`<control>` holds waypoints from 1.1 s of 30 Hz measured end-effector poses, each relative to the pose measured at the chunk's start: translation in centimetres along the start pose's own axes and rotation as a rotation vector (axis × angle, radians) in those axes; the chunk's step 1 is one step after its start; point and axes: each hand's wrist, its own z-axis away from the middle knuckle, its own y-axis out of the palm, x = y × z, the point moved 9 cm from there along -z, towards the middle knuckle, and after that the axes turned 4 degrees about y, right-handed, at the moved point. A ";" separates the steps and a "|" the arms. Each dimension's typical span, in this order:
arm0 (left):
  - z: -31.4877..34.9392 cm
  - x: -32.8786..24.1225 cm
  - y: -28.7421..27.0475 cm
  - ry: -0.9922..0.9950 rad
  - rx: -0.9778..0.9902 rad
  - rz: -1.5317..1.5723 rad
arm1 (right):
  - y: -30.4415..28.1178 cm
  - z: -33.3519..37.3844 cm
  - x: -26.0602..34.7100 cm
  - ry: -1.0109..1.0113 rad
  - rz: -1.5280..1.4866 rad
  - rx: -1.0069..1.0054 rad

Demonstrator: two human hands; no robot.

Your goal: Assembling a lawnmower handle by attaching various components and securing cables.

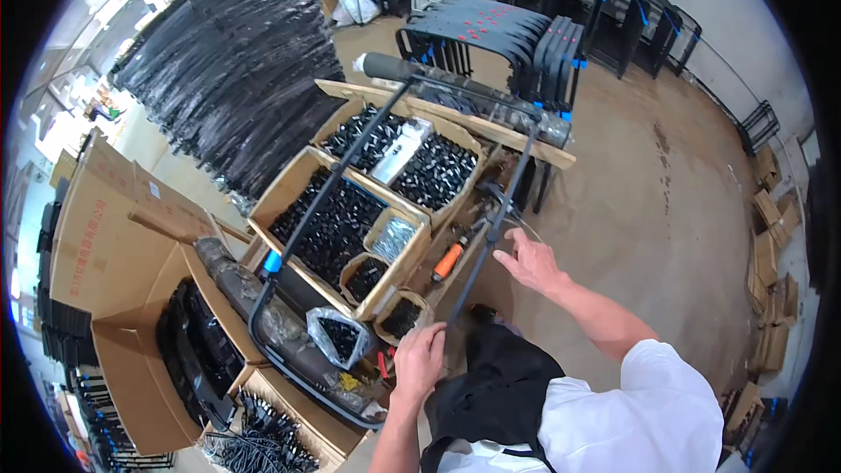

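Observation:
A black metal tube frame with a rounded bend lies across the workbench, over the boxes of parts. My left hand is closed at the frame's near right side, its fingertips on the tube; part of the grip is hidden. Beside the same right-hand tube, my right hand is held with thumb and fingers apart, nothing visible in it. Between the boxes and that tube lies an orange-handled tool. A small box of dark parts and a clear plastic bag of black pieces sit left of my left hand.
Cardboard boxes of small black parts fill the bench, one with a small box of silvery fasteners. A wooden plank and wrapped roll edge the far side. Black frames stand beyond. An open carton is at left.

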 end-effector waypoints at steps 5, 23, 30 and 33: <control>-13.9 6.5 0.0 -0.077 -0.087 -0.117 | 3.4 -5.5 4.8 -0.486 0.548 0.226; -39.9 27.1 -2.9 -0.382 0.221 -0.905 | 1.7 -5.2 7.8 -1.297 0.421 0.413; -41.9 30.5 -4.0 -0.339 0.260 -1.085 | 3.6 -6.6 7.3 -1.089 0.603 0.466; -41.5 30.1 -3.4 -0.400 0.200 -0.984 | 2.2 -7.5 8.2 -0.933 0.548 0.465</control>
